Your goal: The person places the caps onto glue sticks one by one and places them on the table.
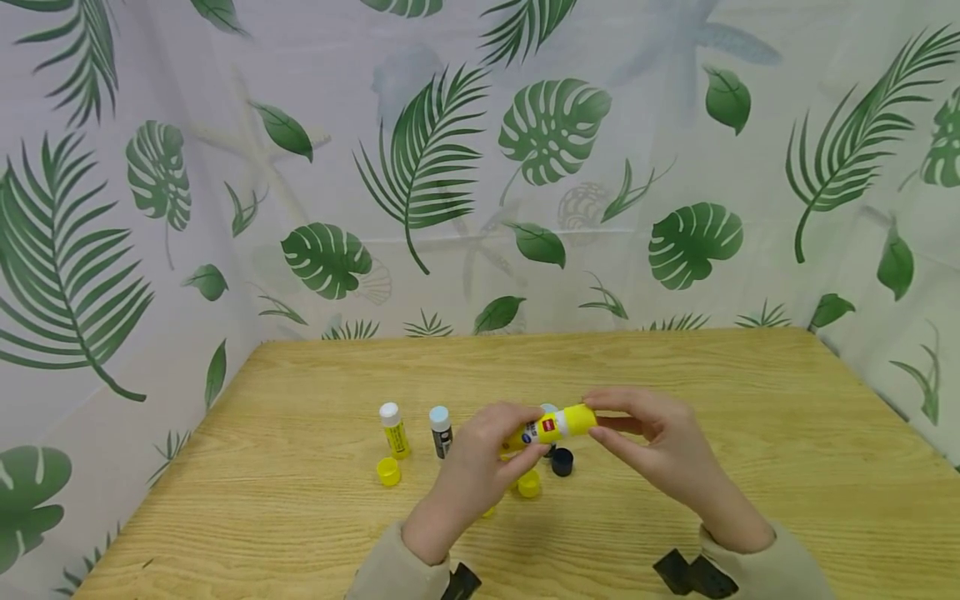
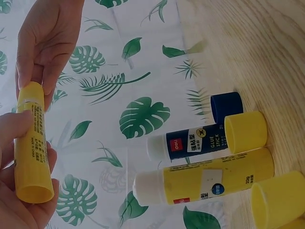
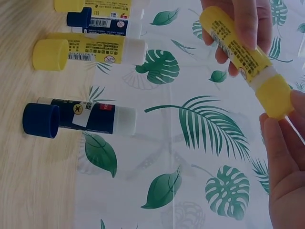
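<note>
Above the table my left hand [image 1: 480, 454] grips the body of a yellow glue stick [image 1: 550, 427], held nearly level with its capped end to the right. The thumb and fingertips of my right hand [image 1: 667, 450] pinch the yellow cap [image 1: 580, 419] at that end. A white band shows between cap and body. In the right wrist view the cap [image 3: 275, 97] lies in line with the labelled body [image 3: 237, 47]. Below the hands stands an uncapped dark blue glue stick [image 3: 83, 114], mostly hidden in the head view.
Left of the hands stand an uncapped yellow glue stick [image 1: 395, 433] and a dark blue one [image 1: 441, 433]. Loose caps lie in front: a yellow cap [image 1: 388, 472], another yellow cap [image 1: 528, 484] and a dark blue cap [image 1: 562, 462]. A leaf-print cloth [image 1: 465, 208] hangs behind the wooden table [image 1: 300, 533].
</note>
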Tool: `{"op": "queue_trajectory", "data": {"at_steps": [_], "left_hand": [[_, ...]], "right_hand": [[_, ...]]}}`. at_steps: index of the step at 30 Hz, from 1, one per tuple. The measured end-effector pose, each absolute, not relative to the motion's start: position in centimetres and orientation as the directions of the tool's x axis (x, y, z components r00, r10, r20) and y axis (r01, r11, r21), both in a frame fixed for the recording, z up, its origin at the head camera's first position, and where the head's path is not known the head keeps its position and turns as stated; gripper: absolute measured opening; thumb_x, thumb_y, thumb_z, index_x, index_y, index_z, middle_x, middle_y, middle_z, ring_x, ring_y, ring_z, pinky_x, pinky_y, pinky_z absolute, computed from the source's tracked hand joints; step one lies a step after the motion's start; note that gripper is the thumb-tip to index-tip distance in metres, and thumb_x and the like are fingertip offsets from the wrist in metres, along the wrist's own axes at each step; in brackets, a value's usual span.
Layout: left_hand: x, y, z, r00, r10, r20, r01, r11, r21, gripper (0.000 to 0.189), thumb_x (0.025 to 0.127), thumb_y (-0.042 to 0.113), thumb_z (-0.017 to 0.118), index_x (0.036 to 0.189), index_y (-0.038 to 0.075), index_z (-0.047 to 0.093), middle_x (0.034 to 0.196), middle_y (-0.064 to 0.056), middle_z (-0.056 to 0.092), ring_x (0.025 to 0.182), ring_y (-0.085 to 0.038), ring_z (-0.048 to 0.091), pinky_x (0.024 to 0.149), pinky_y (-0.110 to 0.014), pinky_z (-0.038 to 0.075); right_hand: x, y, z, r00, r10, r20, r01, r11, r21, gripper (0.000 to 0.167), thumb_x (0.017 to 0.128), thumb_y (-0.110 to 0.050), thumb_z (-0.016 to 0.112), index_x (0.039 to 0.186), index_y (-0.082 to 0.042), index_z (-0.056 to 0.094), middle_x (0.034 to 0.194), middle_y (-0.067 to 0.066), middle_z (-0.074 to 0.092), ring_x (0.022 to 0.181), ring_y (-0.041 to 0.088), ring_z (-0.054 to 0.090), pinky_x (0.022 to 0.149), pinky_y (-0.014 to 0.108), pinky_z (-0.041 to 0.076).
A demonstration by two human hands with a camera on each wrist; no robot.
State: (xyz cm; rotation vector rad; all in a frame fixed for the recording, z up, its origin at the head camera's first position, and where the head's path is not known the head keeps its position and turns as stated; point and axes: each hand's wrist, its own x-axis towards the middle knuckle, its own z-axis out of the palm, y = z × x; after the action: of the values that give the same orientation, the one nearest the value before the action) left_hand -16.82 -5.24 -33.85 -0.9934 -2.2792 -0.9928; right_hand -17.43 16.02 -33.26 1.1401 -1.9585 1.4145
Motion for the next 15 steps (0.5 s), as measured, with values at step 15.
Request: {"op": "queue_trajectory", "data": {"at_steps": [15], "left_hand": [[-16.43,-5.19,-33.64,-0.584,0.424,0.692,0.793,0.479,0.376,0.028,0.076,0.012,0.070,0.101,0.004,0.062,0.096,-0.005,0.062,0.082,-0.012,0.056,0.070,-0.017,0.044]], "right_hand": [[-17.28,15.79,-33.48,-0.535,-0.368,0.760,-0.837,0.110,-0.536,0.035,0.069,0.020,0.062,0.101,0.007,0.060,0.104,0.010,0.061,0.092,0.010,0.058,0.066,0.024,0.050]]}}
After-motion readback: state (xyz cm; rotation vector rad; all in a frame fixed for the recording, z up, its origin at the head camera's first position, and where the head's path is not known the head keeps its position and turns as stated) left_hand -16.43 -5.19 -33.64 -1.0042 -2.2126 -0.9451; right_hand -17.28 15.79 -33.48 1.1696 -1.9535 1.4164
